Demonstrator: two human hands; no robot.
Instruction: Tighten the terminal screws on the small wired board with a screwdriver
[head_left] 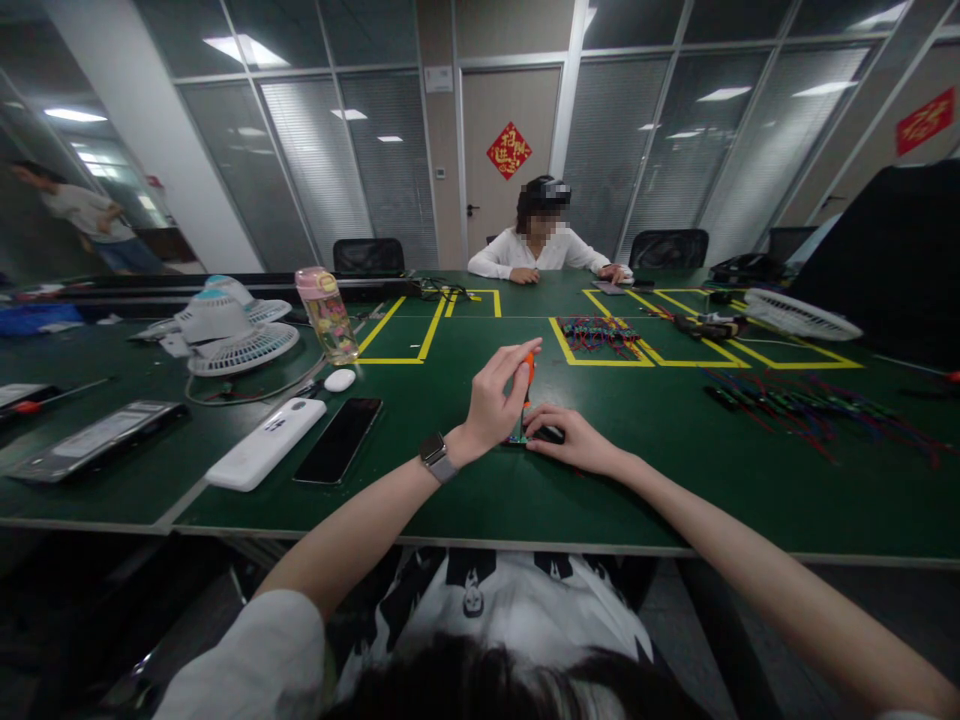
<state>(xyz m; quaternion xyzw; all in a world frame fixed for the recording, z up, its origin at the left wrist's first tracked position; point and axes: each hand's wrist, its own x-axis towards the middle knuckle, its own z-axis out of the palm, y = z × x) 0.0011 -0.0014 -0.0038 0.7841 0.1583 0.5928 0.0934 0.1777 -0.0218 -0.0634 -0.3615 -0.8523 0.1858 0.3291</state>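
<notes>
My left hand (496,396), with a watch (435,456) at its wrist, is closed around the orange handle of a screwdriver (531,372). The screwdriver stands nearly upright, its shaft pointing down at a small green circuit board (516,438) on the table. Whether the tip touches the board is too small to tell. My right hand (570,438) rests on the table, its fingers bent and pressed at the board's right side. A dark part (553,433) shows beneath those fingers, and they hide some of the board.
Left of my hands lie a black phone (339,440), a white power bank (266,444), a hard drive (101,440), a fan (236,335) and a bottle (328,315). Wired boards (600,335) and more wired boards (817,405) lie right. Across the table sits a person (536,245).
</notes>
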